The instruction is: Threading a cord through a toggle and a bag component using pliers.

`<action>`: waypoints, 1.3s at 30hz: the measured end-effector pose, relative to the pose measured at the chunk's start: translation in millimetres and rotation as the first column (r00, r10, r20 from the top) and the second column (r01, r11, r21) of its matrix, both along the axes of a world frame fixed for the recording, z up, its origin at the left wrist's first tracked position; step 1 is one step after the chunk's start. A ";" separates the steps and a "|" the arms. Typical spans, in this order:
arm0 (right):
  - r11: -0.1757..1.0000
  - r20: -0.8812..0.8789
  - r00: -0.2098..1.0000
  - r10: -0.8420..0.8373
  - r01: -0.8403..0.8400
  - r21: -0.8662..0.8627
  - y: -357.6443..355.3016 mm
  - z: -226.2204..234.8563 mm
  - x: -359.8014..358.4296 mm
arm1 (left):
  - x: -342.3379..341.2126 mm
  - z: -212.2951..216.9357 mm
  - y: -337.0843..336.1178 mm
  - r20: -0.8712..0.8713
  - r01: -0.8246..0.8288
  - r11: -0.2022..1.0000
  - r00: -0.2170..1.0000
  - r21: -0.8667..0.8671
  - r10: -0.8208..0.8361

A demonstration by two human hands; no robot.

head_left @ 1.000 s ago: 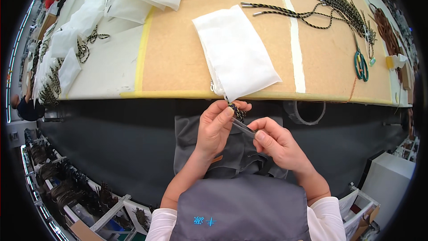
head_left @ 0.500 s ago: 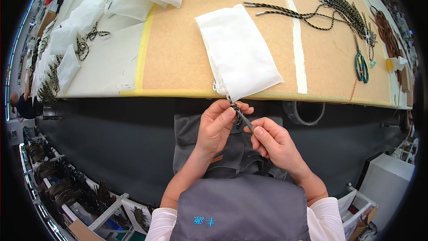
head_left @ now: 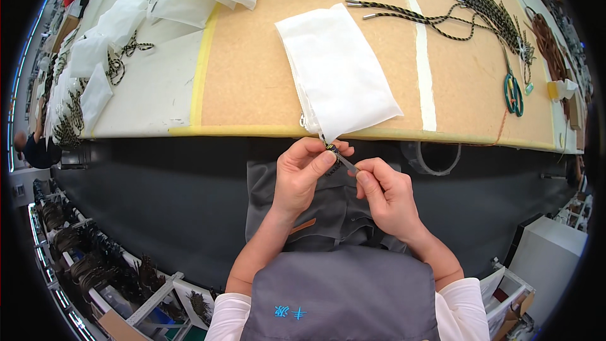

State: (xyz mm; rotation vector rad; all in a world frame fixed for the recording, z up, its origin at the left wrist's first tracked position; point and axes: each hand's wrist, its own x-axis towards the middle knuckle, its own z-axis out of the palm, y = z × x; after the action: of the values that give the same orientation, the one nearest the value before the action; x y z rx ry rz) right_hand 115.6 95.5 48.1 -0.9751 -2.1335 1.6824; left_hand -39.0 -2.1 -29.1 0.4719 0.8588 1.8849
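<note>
Left grip [head_left: 300, 172] pinched on cord [head_left: 332, 169] | right grip [head_left: 387, 196] beside it, pinching grey strip [head_left: 347, 163] | we judge cord light, soft; hold bunched part

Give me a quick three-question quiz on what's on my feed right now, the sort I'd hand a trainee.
1. Multiple choice: where are the green-handled scissors?
A) In one of the hands
B) On the right part of the table
C) On the floor
2. True or false: the left hand grips a dark patterned cord by the near corner of the white pouch.
3. Fill in: the slim greyish piece is pinched between the thumb and fingers of the ____ hand.

Key: 1. B; 2. True; 3. right.
</note>
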 end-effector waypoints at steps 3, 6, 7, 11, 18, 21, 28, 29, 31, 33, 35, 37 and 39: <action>0.999 -0.025 1.000 0.005 -0.006 -0.049 4.6 -4.2 0.6 | -2.7 8.1 -1.2 0.136 0.046 0.999 0.990 0.005 -0.047; 0.992 -0.055 0.998 0.027 -0.034 -0.119 9.0 -9.7 1.8 | -1.5 17.4 1.0 0.097 0.074 0.986 0.993 -0.147 -0.060; 0.992 -0.055 0.998 0.029 -0.035 -0.120 9.8 -12.0 3.3 | -1.2 17.7 1.4 0.097 0.073 0.986 0.993 -0.148 -0.059; 0.978 -0.048 0.998 0.033 -0.042 -0.206 10.6 -13.6 5.4 | 1.1 14.6 2.2 0.111 0.079 0.989 0.992 -0.123 -0.066; 0.946 -0.045 0.999 0.003 -0.018 -0.325 5.8 -14.1 7.8 | 12.9 15.4 2.7 0.096 -0.007 0.989 0.995 -0.145 0.021; 0.853 -0.038 0.999 -0.002 -0.018 -0.522 6.8 -11.8 10.2 | 15.4 16.6 4.5 0.097 -0.033 0.990 0.994 -0.139 0.047; 0.774 -0.101 0.995 -0.009 -0.057 -0.631 7.9 -14.1 9.7 | 14.8 18.6 4.6 0.122 -0.003 0.991 0.992 -0.137 0.020; 0.773 -0.107 0.994 -0.010 -0.060 -0.631 7.6 -15.1 9.7 | 15.0 18.7 4.3 0.132 0.001 0.990 0.991 -0.139 0.017; 0.773 -0.113 0.994 -0.011 -0.063 -0.631 6.8 -15.1 9.6 | 15.6 19.4 4.0 0.141 0.006 0.990 0.990 -0.140 0.014; 0.795 -0.102 0.994 -0.028 -0.040 -0.606 5.3 -14.3 9.5 | 17.0 20.4 4.4 0.155 -0.010 0.989 0.987 -0.151 0.034; 0.883 -0.092 0.996 -0.022 -0.023 -0.468 1.9 -15.8 8.4 | 18.2 20.5 4.5 0.193 -0.010 0.990 0.980 -0.144 0.037; 0.948 -0.080 0.997 -0.019 -0.007 -0.318 -2.7 -15.2 6.8 | 19.5 21.2 4.0 0.231 -0.007 0.991 0.972 -0.137 0.039; 0.997 -0.064 0.997 -0.040 0.035 -0.067 -7.5 -12.8 3.9 | 20.4 22.6 2.7 0.249 -0.024 0.990 0.967 -0.137 0.058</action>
State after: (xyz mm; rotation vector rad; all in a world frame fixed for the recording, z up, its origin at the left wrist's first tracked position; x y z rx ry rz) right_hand 119.5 88.0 35.3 -0.9580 -2.0178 1.7519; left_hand -18.6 0.6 -6.6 0.1283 0.8209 1.8625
